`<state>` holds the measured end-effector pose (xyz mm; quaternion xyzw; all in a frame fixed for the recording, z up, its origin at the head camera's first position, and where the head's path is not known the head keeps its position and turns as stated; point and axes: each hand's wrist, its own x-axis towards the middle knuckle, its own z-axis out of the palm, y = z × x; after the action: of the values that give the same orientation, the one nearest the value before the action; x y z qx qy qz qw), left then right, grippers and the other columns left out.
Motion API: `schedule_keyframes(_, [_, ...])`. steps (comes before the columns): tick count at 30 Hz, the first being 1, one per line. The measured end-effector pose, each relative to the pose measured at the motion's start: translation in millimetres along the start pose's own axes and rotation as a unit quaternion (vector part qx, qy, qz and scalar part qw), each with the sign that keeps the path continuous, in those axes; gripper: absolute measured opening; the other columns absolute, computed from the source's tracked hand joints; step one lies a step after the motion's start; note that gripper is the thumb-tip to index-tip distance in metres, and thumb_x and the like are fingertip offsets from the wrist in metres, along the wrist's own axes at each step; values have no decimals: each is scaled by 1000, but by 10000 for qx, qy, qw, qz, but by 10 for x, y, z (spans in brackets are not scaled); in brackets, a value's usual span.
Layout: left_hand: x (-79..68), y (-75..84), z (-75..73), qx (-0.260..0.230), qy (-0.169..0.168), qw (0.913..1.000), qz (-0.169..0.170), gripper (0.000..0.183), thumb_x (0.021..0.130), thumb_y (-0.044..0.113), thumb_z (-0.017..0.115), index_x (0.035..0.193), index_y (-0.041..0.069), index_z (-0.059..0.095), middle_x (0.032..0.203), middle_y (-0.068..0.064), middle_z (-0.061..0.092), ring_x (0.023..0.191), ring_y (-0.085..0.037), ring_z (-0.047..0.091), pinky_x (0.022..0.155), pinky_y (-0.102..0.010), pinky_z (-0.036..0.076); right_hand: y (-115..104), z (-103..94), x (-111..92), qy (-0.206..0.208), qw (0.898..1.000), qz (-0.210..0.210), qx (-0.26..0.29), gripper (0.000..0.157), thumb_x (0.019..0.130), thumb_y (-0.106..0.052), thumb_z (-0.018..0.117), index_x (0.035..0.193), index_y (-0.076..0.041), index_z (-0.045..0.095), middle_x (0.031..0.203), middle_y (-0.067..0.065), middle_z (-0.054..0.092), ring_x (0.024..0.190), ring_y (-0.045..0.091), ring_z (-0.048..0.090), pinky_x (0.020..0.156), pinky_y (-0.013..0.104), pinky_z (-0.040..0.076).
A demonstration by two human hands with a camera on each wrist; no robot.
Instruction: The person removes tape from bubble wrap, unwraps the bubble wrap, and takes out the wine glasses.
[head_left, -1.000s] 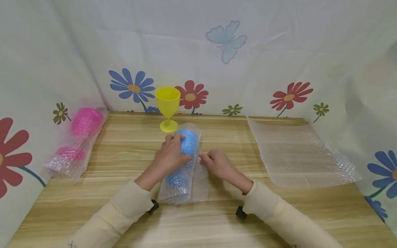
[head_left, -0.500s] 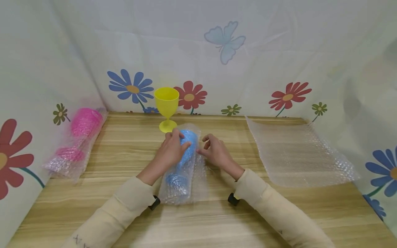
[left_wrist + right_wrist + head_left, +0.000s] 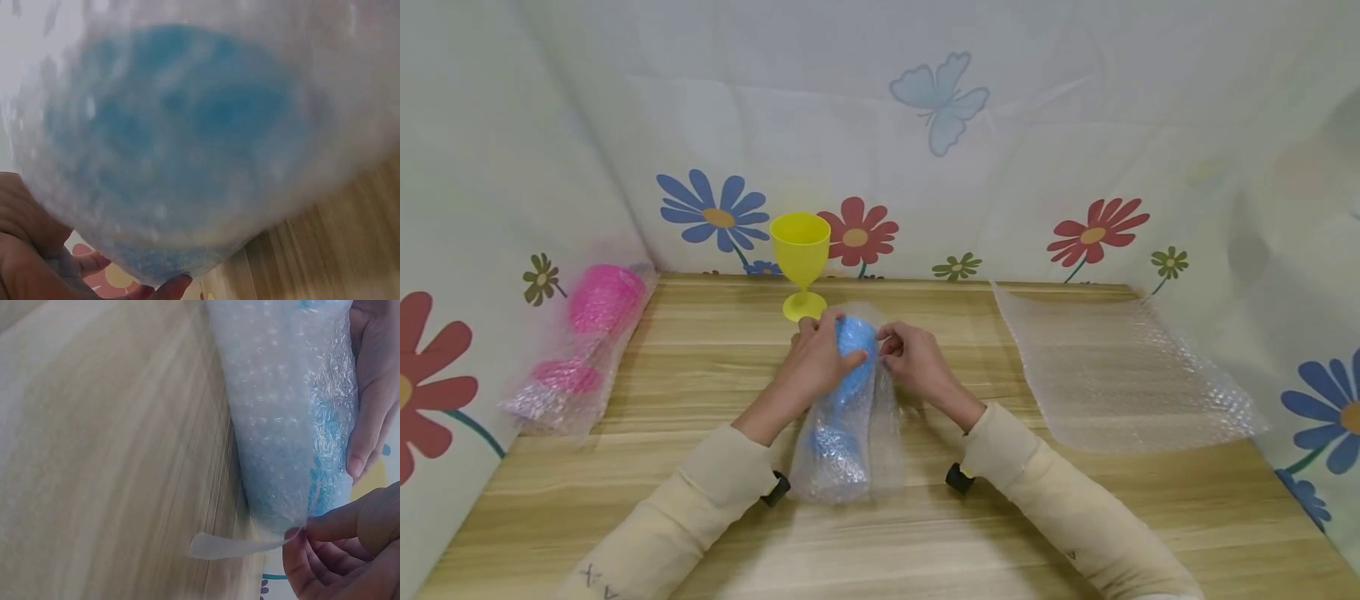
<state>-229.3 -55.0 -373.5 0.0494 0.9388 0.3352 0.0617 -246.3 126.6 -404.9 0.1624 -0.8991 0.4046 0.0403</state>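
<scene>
A blue goblet [image 3: 855,335] lies wrapped in bubble wrap [image 3: 886,446] in the middle of the table, its cup end away from me. My left hand [image 3: 812,357] grips the bundle around the cup from the left, thumb on top. On the right side, my right hand [image 3: 919,360] pinches the edge of the wrap near the cup end. In the right wrist view a thin whitish strip [image 3: 228,547] sticks out from the pinching fingertips [image 3: 334,525]. The left wrist view is filled by the bundle's blurred end, with the left fingers below it.
Behind the bundle stands a yellow goblet [image 3: 801,250], close to the left fingers. A pink goblet [image 3: 606,297] in bubble wrap leans by the left wall. To the right, a flat bubble wrap sheet [image 3: 1123,375] lies on the wooden table [image 3: 955,533].
The right hand has released the wrap's edge, moved farther up along it and pinched it again nearer the cup end. The bundle's near end has shifted slightly right; the left hand keeps its grip.
</scene>
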Motion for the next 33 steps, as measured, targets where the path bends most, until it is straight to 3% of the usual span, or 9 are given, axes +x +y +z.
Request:
schedule_keyframes(4, [-41,-11,-24,-1,29,10000,-55,75,93,41,77,149,13,36,139,-27,36,118,-41,47,90,-52,56,-34,-16,-18,-14,10000,83,-6,15,93,7,69,106,2,73,97,12,73,88,23,67,78,34,58])
schedule_keyframes(9, [-92,-20,-44,111,16,9999,-23,73,89,44,81,139,11,40,133,-29,38,110,-40,51,81,-46,55,-64,-26,-36,38,10000,84,-1,8,97,-7,73,102,-2,77,96,8,75,82,17,65,71,30,54])
schedule_keyframes(13, [-132,-18,-41,134,-25,9999,-3,72,88,44,82,136,10,40,132,-29,39,107,-41,52,78,-45,55,-100,-10,-50,116,9998,-142,-43,4,94,0,73,98,1,73,91,9,72,80,18,64,71,29,55])
schedule_keyframes(18, [-189,7,-24,221,16,9997,42,72,87,45,83,132,7,41,125,-27,40,101,-39,52,74,-42,52,-176,0,-58,-8,9985,-502,-230,9,91,9,70,97,3,72,92,13,72,79,20,65,73,31,58])
schedule_keyframes(25, [-256,54,0,483,156,9987,48,71,85,47,83,126,5,42,113,-25,42,92,-36,52,65,-38,47,-267,-24,-65,-173,9987,-465,-92,8,96,-4,72,100,2,75,93,10,73,78,18,65,71,29,57])
schedule_keyframes(33, [-268,69,25,657,168,9977,25,68,85,50,83,119,7,43,110,-22,41,90,-34,51,61,-36,45,-301,3,-20,59,9985,-534,-122,11,95,-11,76,98,-1,79,93,7,77,81,15,71,73,30,60])
